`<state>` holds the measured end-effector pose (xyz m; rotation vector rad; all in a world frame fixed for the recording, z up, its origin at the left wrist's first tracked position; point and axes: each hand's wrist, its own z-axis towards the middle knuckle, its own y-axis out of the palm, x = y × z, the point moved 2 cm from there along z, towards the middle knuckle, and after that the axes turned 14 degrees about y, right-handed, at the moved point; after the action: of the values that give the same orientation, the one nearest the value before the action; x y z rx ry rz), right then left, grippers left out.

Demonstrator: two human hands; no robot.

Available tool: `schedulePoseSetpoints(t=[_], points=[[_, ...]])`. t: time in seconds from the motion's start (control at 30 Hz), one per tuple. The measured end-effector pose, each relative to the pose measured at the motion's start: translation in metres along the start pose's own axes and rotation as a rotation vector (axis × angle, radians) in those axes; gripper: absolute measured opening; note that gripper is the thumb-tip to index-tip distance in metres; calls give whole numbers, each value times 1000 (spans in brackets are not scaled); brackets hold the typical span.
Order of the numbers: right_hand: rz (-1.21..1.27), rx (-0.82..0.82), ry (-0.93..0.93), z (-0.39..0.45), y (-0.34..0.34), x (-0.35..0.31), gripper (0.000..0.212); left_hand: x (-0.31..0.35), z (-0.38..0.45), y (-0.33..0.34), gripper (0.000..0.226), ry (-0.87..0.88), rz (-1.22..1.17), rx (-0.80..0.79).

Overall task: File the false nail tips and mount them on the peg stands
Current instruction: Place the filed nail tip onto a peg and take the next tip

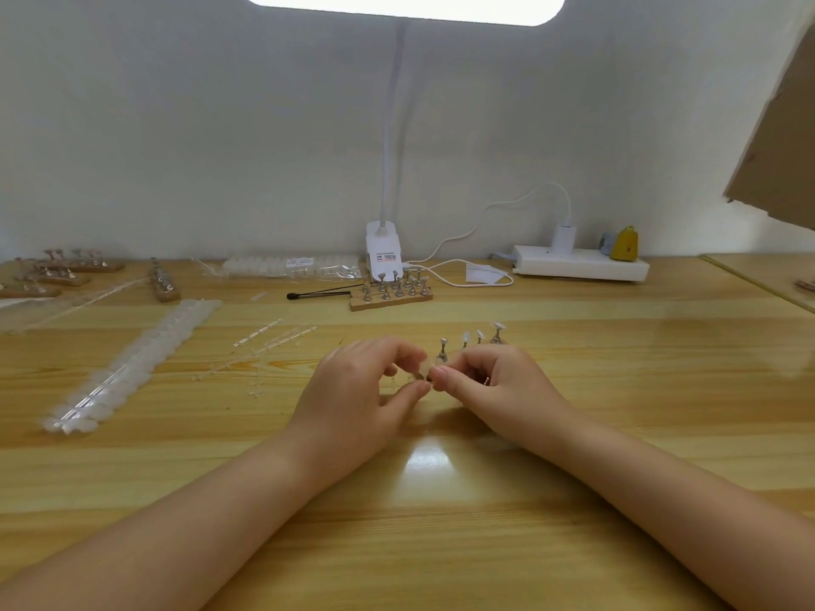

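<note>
Just in front of the peg stands [469, 341], left hand [353, 390] and right hand [494, 381] pinch one clear nail tip [422, 371] in curled fingers; seat it squarely, pressing lightly, steadying wrists on the surface [617, 390]
</note>
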<state>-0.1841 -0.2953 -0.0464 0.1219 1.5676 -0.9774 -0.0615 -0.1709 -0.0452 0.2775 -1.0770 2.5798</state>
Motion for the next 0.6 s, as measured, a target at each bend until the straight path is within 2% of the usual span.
schedulePoseSetpoints(t=[0.27,0.43,0.53,0.6], points=[[-9,-30,6,1,0,0,20,5,3,-1,11,112,-2,67],[4,-3,-39,-1,5,-7,22,2,1,-2,15,-105,-261,192],[1,37,-51,-4,6,-7,18,-3,2,-6,12,-284,-401,358],[25,70,-44,-4,4,-6,17,-10,1,-10,12,-353,-408,401]])
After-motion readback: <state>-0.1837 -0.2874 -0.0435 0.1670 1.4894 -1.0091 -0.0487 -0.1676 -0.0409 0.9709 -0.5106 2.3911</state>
